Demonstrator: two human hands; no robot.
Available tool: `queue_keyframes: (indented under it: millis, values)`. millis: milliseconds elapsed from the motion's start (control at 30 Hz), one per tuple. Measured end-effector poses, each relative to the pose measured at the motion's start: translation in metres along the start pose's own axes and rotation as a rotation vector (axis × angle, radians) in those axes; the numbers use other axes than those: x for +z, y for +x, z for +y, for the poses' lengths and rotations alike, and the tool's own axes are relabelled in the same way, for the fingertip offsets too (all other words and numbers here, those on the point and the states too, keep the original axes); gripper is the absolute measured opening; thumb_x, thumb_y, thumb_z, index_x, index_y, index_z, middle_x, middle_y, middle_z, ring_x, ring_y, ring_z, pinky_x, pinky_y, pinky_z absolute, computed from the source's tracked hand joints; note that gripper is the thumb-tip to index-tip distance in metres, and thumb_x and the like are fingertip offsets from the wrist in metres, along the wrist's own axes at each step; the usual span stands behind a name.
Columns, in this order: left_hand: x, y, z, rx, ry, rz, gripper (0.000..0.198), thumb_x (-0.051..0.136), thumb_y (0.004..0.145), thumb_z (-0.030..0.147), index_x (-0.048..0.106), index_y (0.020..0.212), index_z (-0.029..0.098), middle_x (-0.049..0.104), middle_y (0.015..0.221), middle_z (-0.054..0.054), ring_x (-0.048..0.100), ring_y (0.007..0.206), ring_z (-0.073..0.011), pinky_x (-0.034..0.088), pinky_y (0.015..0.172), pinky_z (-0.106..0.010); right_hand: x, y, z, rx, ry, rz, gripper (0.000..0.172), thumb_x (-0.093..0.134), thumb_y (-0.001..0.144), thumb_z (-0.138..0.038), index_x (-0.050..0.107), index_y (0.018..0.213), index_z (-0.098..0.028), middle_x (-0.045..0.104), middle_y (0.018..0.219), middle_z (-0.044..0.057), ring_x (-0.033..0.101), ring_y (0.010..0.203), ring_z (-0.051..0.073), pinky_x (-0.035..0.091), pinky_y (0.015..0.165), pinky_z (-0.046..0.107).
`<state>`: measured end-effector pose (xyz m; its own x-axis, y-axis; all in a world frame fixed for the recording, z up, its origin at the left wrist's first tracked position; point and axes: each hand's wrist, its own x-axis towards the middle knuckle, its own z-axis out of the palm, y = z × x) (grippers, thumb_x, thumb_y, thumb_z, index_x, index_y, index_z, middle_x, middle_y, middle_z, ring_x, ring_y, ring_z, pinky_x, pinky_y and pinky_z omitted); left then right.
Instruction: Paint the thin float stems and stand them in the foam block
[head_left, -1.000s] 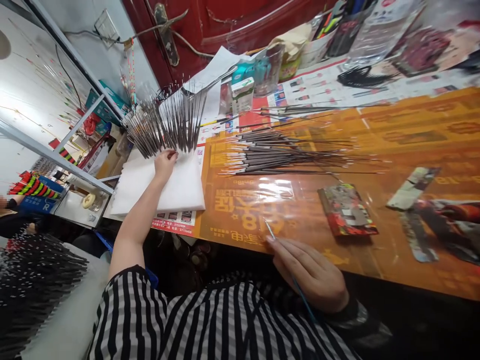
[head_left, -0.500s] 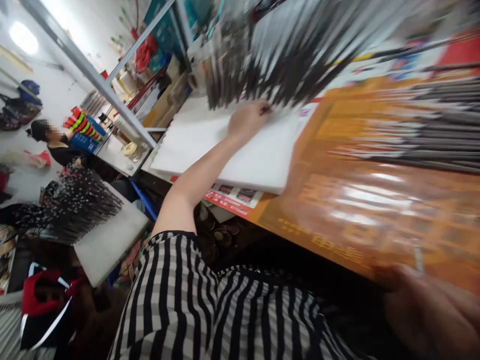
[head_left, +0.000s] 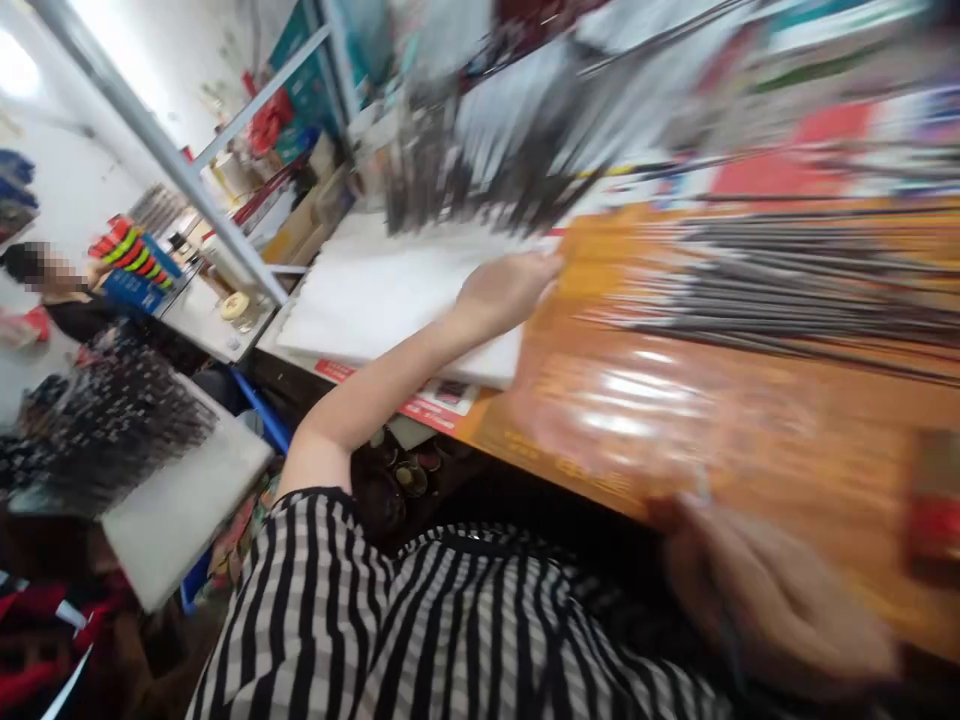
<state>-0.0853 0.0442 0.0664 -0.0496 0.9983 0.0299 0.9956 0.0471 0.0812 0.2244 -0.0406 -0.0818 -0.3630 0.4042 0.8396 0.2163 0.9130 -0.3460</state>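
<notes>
My left hand (head_left: 510, 290) is over the right edge of a white foam block (head_left: 375, 290), its fingers blurred and pointing toward the orange sheet (head_left: 840, 430); whether it holds anything is unclear. Behind it, several dark thin sticks (head_left: 427, 180) stand upright in the foam. My right hand (head_left: 772, 590) is at the front edge of the orange sheet, fingers curled around a small thin item too blurred to make out. Dark sticks with pale tips (head_left: 780, 290) lie on the sheet, to the right of my left hand.
A second foam block (head_left: 187, 500) with many dark sticks stands at the lower left. A metal frame post (head_left: 165, 150) rises at the left. Beyond it, a person (head_left: 64, 290) is near another table (head_left: 217, 320). A red object (head_left: 934, 525) lies at the right edge.
The view has swung right. My left hand has moved from the standing sticks toward the foam's right edge and the lying sticks. My right hand stays near the table's front edge.
</notes>
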Motion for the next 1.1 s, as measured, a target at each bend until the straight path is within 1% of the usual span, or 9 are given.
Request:
queue_keyframes:
  millis: [133,233,267,500,633,733,967,1033,1100]
  values:
    - [0.010,0.000,0.046,0.275,-0.060,-0.057,0.007,0.062,0.091,0.018,0.066,0.097,0.020,0.068,0.113,-0.014,0.066,0.104,-0.0255,0.052,0.088,-0.034,-0.002,0.028,-0.012,-0.057,-0.107,-0.010,0.066,0.062,0.093,-0.005,0.045,0.153,-0.024,0.077,0.102,0.010,0.075,0.087,0.025,0.063,0.080,0.035]
    - [0.017,0.014,0.064,0.317,-0.034,-0.093,0.013,0.061,0.090,0.019,0.064,0.104,0.018,0.065,0.116,-0.015,0.064,0.102,-0.0264,0.050,0.087,-0.034,0.000,0.040,-0.007,-0.004,-0.112,0.035,0.053,0.054,0.096,-0.004,0.051,0.147,-0.019,0.076,0.104,0.009,0.074,0.091,0.020,0.064,0.082,0.033]
    - [0.019,0.019,0.067,0.265,0.014,-0.113,0.014,0.060,0.090,0.019,0.062,0.104,0.019,0.064,0.116,-0.013,0.063,0.101,-0.0248,0.049,0.086,-0.032,0.000,0.042,-0.005,0.011,-0.106,0.057,0.050,0.054,0.095,-0.004,0.053,0.144,-0.016,0.075,0.106,0.010,0.073,0.094,0.021,0.064,0.082,0.034]
    - [0.014,0.036,0.073,0.106,0.188,-0.062,0.030,0.032,0.096,0.014,0.057,0.110,0.021,0.060,0.112,-0.005,0.058,0.085,-0.0178,0.043,0.076,-0.030,0.000,0.042,-0.002,0.062,-0.006,0.095,0.047,0.050,0.095,-0.005,0.053,0.141,-0.014,0.073,0.108,0.012,0.071,0.101,0.020,0.064,0.086,0.035]
    - [0.008,0.048,0.068,0.170,0.242,-0.050,0.033,0.027,0.093,0.015,0.060,0.098,0.020,0.062,0.093,-0.007,0.060,0.079,-0.0239,0.043,0.071,-0.034,-0.003,0.046,0.011,0.052,-0.017,0.155,0.045,0.048,0.095,-0.007,0.052,0.139,-0.014,0.073,0.105,0.011,0.070,0.097,0.018,0.062,0.083,0.031]
    - [0.010,0.059,0.064,0.217,0.335,-0.038,0.034,0.026,0.092,0.017,0.060,0.094,0.022,0.062,0.091,-0.009,0.063,0.078,-0.0251,0.043,0.068,-0.033,-0.009,0.048,0.023,0.037,-0.058,0.199,0.041,0.049,0.096,-0.012,0.053,0.137,-0.013,0.073,0.101,0.011,0.071,0.092,0.018,0.062,0.081,0.031]
    - [0.000,0.073,0.066,0.327,0.466,-0.048,0.031,0.030,0.089,0.016,0.061,0.087,0.023,0.064,0.091,-0.009,0.064,0.071,-0.0235,0.044,0.063,-0.032,-0.057,0.047,0.025,0.108,-0.128,0.248,0.040,0.038,0.100,-0.018,0.054,0.136,-0.018,0.076,0.099,0.009,0.075,0.093,0.018,0.062,0.080,0.030]
    - [-0.013,0.084,0.082,0.386,0.450,-0.021,0.027,0.035,0.086,0.020,0.061,0.080,0.025,0.064,0.085,-0.008,0.062,0.069,-0.0244,0.043,0.062,-0.034,-0.079,0.044,0.022,0.113,-0.158,0.288,0.043,0.040,0.099,-0.016,0.051,0.140,-0.018,0.076,0.102,0.010,0.075,0.095,0.020,0.062,0.080,0.032]
    - [-0.031,0.099,0.114,0.498,0.362,0.033,0.025,0.038,0.085,0.028,0.061,0.074,0.028,0.062,0.077,-0.007,0.061,0.068,-0.0254,0.043,0.062,-0.036,-0.104,0.038,0.018,0.123,-0.207,0.346,0.047,0.042,0.097,-0.013,0.048,0.143,-0.019,0.076,0.102,0.011,0.076,0.095,0.022,0.063,0.079,0.034]
